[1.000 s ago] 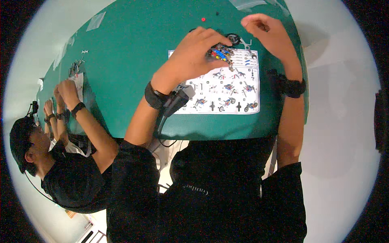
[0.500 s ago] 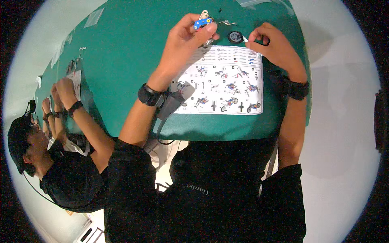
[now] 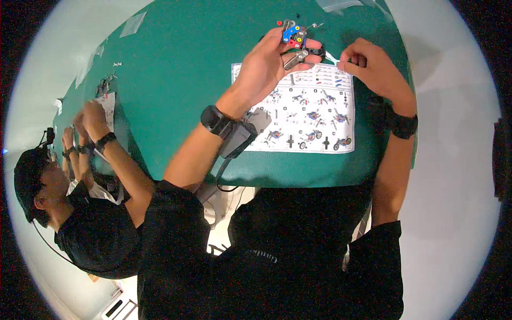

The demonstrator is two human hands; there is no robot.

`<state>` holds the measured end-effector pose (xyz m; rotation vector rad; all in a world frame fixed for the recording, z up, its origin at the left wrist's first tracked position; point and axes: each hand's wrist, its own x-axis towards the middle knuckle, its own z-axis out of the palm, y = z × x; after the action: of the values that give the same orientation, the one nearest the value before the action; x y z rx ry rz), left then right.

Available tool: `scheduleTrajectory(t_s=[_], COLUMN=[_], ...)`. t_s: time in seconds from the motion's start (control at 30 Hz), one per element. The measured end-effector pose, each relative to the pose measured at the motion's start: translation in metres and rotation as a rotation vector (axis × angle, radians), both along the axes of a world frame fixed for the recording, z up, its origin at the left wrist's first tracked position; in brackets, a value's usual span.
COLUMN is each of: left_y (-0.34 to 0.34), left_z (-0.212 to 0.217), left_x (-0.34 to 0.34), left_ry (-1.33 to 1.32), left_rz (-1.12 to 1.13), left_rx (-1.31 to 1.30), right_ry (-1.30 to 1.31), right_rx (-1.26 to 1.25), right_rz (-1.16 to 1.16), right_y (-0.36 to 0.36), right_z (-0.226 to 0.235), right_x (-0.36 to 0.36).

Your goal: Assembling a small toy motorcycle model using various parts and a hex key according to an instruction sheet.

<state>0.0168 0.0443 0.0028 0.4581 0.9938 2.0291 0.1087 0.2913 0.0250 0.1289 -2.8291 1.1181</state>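
Note:
In my left hand (image 3: 264, 72), turned palm up, lies a partly built toy motorcycle model (image 3: 294, 36) with blue, red and bare metal parts. A loose-looking metal link (image 3: 295, 60) rests across the fingers below it. The thumb is at the model's left side and the other fingers stretch underneath. Just past those fingertips, a black wheel (image 3: 319, 52) is mostly hidden. My right hand (image 3: 373, 66) is closed in a pinch on a thin pale strip (image 3: 332, 57) that points toward the wheel; its exact kind is unclear.
A printed picture instruction sheet (image 3: 298, 125) lies under my hands on the green table (image 3: 176, 80). Small metal parts (image 3: 316, 25) sit beyond the model. Clear plastic pieces (image 3: 338, 5) lie at the far edge. At left, another person (image 3: 88, 229) works with small parts (image 3: 106, 84).
My left hand has turned from gripping the model upright to palm up, and moved right, covering most of the wheel. The right hand keeps its pinch and shifts slightly nearer and right.

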Motion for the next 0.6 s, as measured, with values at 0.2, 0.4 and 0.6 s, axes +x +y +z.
scheduleTrajectory(t_s=[0.2, 0.4, 0.6], left_y=[0.0034, 0.0008, 0.0014], left_z=[0.0074, 0.0056, 0.0046], left_x=[0.0059, 0.0043, 0.0025], left_ry=[0.086, 0.075, 0.027], left_rz=[0.017, 0.017, -0.041], left_rx=[0.033, 0.076, 0.041], right_ry=[-0.027, 0.046, -0.043], right_rx=[0.013, 0.008, 0.066], right_rz=[-0.051, -0.003, 0.019], right_y=[-0.0036, 0.0003, -0.0019], right_z=[0.0019, -0.0003, 0.0044], right_x=[0.0021, 0.0003, 0.0030])
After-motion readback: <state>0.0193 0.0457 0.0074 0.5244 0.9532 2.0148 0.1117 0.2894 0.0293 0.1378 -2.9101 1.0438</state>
